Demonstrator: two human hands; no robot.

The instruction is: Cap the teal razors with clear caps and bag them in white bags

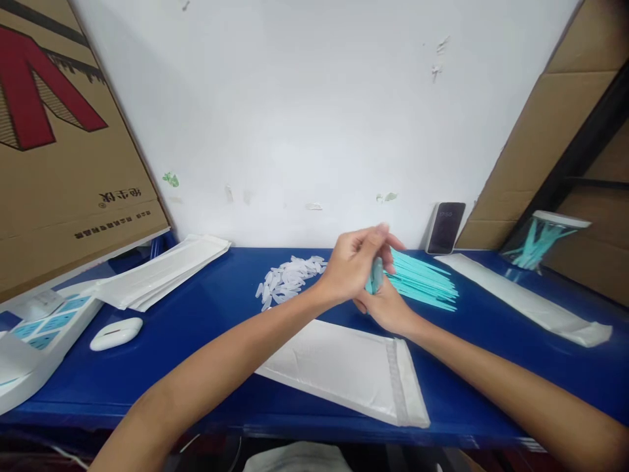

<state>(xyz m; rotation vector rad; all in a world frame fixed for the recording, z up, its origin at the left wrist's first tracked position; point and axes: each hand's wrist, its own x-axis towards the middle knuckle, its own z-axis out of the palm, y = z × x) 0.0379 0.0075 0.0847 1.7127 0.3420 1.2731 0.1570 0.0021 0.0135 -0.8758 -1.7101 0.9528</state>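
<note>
My left hand (354,263) is above and against my right hand, its thumb and fingers bent together; what they pinch, if anything, is hidden. My right hand (388,308) is closed around a teal stick (376,275) whose upper part looks greyish and translucent. How many sticks it grips I cannot tell. Just beyond and to the right lies a fanned pile of teal sticks (425,282). Left of my hands is a heap of small translucent white caps (289,278). A white padded envelope (344,367) lies flat below my forearms, partly covered by the left one.
Stacked white envelopes (162,272), a white earbud case (116,334) and a white power strip (54,337) are at left. At right are a long white sleeve (525,298), a phone (445,227) against the wall and a clear jar of teal sticks (538,242). Cardboard (63,164) borders the table.
</note>
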